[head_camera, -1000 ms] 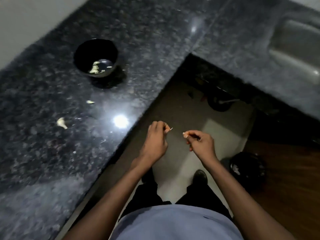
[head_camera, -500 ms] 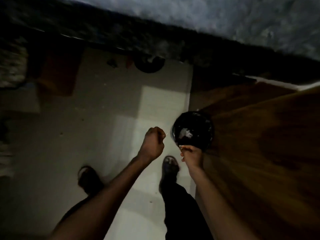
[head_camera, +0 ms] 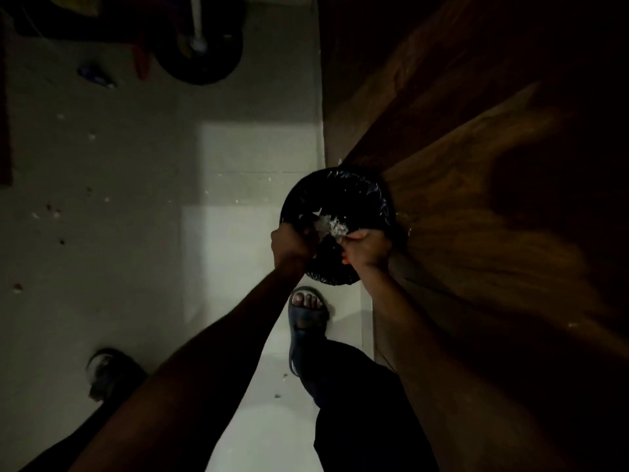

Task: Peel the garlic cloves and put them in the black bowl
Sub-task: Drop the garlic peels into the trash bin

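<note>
I am looking down at the floor, and the black bowl and the counter are out of view. My left hand (head_camera: pixel 291 245) and my right hand (head_camera: pixel 366 248) hang close together over a bin lined with a black bag (head_camera: pixel 360 199). White garlic peel scraps (head_camera: pixel 332 226) lie inside the bin. My left hand is curled tight, and the garlic clove it grips is hidden in the dark fist. My right hand's fingers pinch together at the bin's near rim, next to the scraps, on a bit of peel that barely shows.
A brown wooden cabinet front (head_camera: pixel 476 165) stands right of the bin. My sandalled foot (head_camera: pixel 308 311) is just below it on the pale tiled floor (head_camera: pixel 136 199). A dark round object (head_camera: pixel 200 52) lies at the top. Small scraps dot the floor.
My view has swung from the granite counter with the black bowl down to the floor. Both hands have moved forward and now hang over the bin.
</note>
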